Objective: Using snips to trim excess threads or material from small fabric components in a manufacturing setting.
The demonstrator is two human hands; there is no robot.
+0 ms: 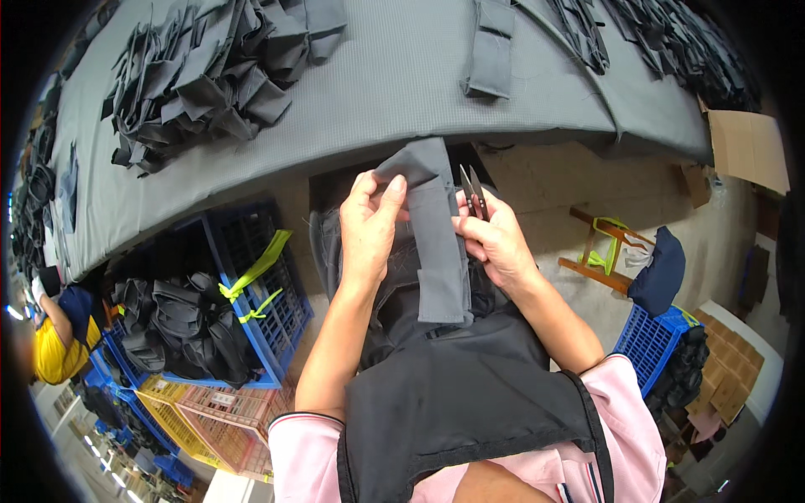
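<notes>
Gray fabric strip [442,251]: between the two hands, over the person's lap; its far end reaches up to the near edge of the tabletop [360,105], and whether the two touch I cannot tell; its near end lies over the black apron [478,386].
Left hand [371,225]: to the left of the strip, thumb and fingers closed in a pinch on the cloth folded out at its upper left.
Right hand [493,239]: just right of the strip, fingers curled around small dark scissors [472,194], thumb and forefinger at the strip's right edge; how firmly they grip the cloth I cannot tell.
Scissor blades: parted in a narrow V, pointing away from the person, beside the strip.
Strip's look: slate gray, long and narrow, mostly flat, with layered edges; a flap angles left near the top, and the left edge steps outward lower down.
Loose threads [400,258]: thin, pale, left of the strip.
Fabric pile [210,80]: dark gray pieces heaped on the left of the tabletop.
Separate folded piece [490,63]: similar gray, on the tabletop, beyond the right hand.
Blue crate [270,335]: on the left, filled with black bags [180,310].
Wooden stool [599,260]: on the floor at right, bearing a navy cushion [658,272].
</notes>
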